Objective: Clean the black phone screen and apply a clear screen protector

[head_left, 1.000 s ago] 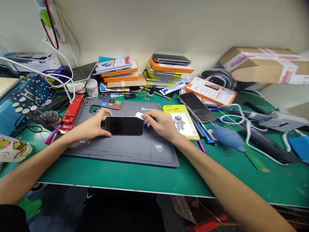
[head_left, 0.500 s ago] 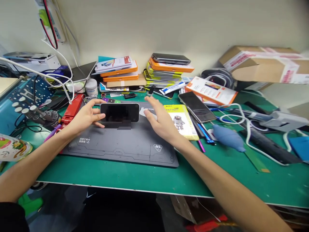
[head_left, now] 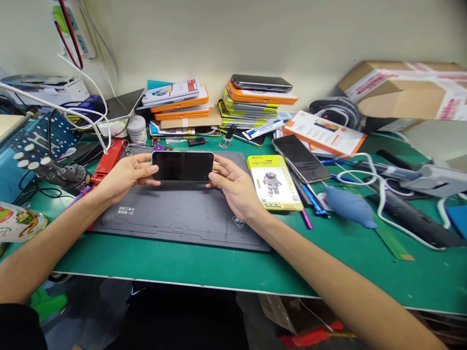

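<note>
A smartphone (head_left: pixel 182 166) with a dark screen is held sideways above the grey work mat (head_left: pixel 175 209), its screen tilted toward me. My left hand (head_left: pixel 129 175) grips its left end, thumb on the front edge and fingers behind. At the right end, my right hand (head_left: pixel 235 184) pinches the phone between thumb and fingers. The fingertips behind the phone are partly hidden. Just right of my right hand lies a yellow and white battery package (head_left: pixel 273 182).
On the right lie another phone (head_left: pixel 302 158), a blue air blower (head_left: pixel 350 206) and white cables. Orange and yellow boxes (head_left: pixel 251 107) are stacked at the back. A screwdriver holder (head_left: pixel 60 170) and a red tool (head_left: pixel 109 163) stand left. A cardboard box (head_left: pixel 404 92) sits back right.
My right hand, spread and apart from the phone before, has moved left and closed on its right end. My left hand keeps its hold. A loose pale piece near my right hand is no longer visible.
</note>
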Motion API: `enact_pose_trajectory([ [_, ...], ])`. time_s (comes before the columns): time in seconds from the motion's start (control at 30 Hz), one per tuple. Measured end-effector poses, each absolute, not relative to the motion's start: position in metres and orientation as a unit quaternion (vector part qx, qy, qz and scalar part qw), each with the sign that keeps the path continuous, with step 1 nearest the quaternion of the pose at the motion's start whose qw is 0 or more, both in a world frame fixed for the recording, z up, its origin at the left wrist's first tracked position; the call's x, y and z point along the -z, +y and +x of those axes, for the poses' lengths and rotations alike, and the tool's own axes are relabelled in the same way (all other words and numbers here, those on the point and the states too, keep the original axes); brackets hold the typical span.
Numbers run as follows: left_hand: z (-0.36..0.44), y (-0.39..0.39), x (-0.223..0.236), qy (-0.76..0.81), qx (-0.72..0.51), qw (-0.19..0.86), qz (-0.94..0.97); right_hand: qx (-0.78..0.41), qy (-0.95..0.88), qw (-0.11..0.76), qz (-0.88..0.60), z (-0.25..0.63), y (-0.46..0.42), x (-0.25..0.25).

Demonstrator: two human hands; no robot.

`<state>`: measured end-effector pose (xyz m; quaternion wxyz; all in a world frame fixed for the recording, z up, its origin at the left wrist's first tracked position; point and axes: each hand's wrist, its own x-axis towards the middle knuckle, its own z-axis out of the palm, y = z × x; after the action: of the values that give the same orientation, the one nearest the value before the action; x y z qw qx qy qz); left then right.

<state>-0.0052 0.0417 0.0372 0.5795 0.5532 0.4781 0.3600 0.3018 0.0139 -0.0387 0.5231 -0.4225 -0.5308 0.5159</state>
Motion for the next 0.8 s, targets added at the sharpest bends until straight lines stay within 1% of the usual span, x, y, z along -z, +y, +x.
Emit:
enact_pose_trajectory([
  [0.13,-0.002,0.04,-0.039,0.458,-0.351,0.571,0.584,-0.525,-0.503,0.547,-0.415,0.3,0.011,0.038],
  [0.27,-0.001,0.04,-0.039,0.477,-0.303,0.557,0.609,-0.525,-0.491,0.558,-0.415,0.299,0.011,0.038],
  [0.33,-0.002,0.041,-0.037,0.484,-0.286,0.525,0.639,-0.52,-0.479,0.572,-0.417,0.298,0.012,0.039],
  [0.43,-0.005,0.043,-0.032,0.501,-0.252,0.451,0.694,-0.51,-0.473,0.579,-0.425,0.296,0.013,0.041],
  [0.63,-0.006,0.041,-0.029,0.546,-0.18,0.267,0.774,-0.479,-0.52,0.55,-0.444,0.296,0.019,0.043],
  [0.7,-0.004,0.041,-0.029,0.547,-0.172,0.242,0.782,-0.479,-0.528,0.542,-0.445,0.299,0.022,0.043],
  [0.8,0.0,0.047,-0.027,0.546,-0.188,0.266,0.771,-0.479,-0.544,0.527,-0.443,0.303,0.028,0.042],
])
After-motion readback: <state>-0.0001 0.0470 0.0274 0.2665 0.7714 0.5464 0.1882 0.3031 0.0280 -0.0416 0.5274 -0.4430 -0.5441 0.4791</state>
